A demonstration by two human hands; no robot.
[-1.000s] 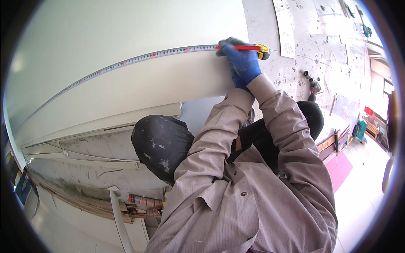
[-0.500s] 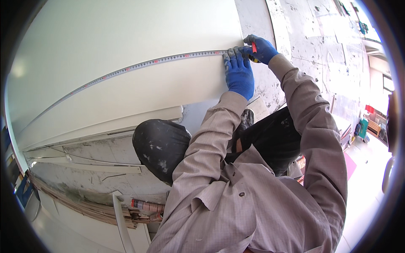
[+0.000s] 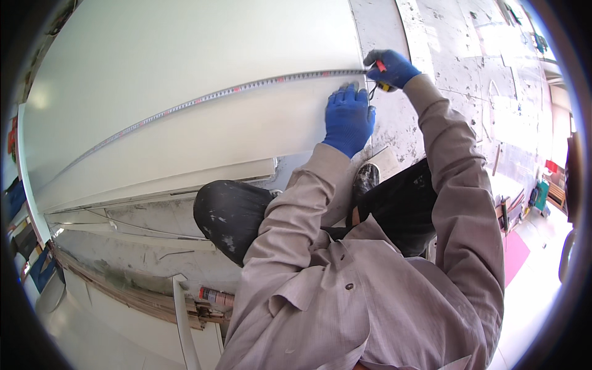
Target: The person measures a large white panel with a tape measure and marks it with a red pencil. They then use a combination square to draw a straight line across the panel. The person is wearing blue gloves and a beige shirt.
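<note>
A large white board [image 3: 197, 43] lies under the extended steel measuring tape [image 3: 238, 89], which curves across it to the right edge. My left hand [image 3: 348, 120], in a blue glove, lies on the board just below the tape, fingertips toward that edge, fingers stretched out. My right hand [image 3: 394, 69], also gloved, is just beyond the board's right edge, closed around a red stick-like item [image 3: 381, 65], probably a pencil, and touching the yellow-and-black tape measure case [image 3: 385, 86], which is partly hidden beneath it.
My knees and shoe [image 3: 367, 177] are below the board. Offcut strips [image 3: 185, 243], timber lengths [image 3: 129, 290] and a cylindrical tube [image 3: 216, 297] lie at lower left. Worn floor panels [image 3: 462, 55] extend to the right, with a pink sheet [image 3: 515, 256] and a teal machine [image 3: 538, 194].
My right hand has moved right and turned, off the board's edge. My left hand came out from beneath it onto the board, then shifted slightly down, away from the tape.
</note>
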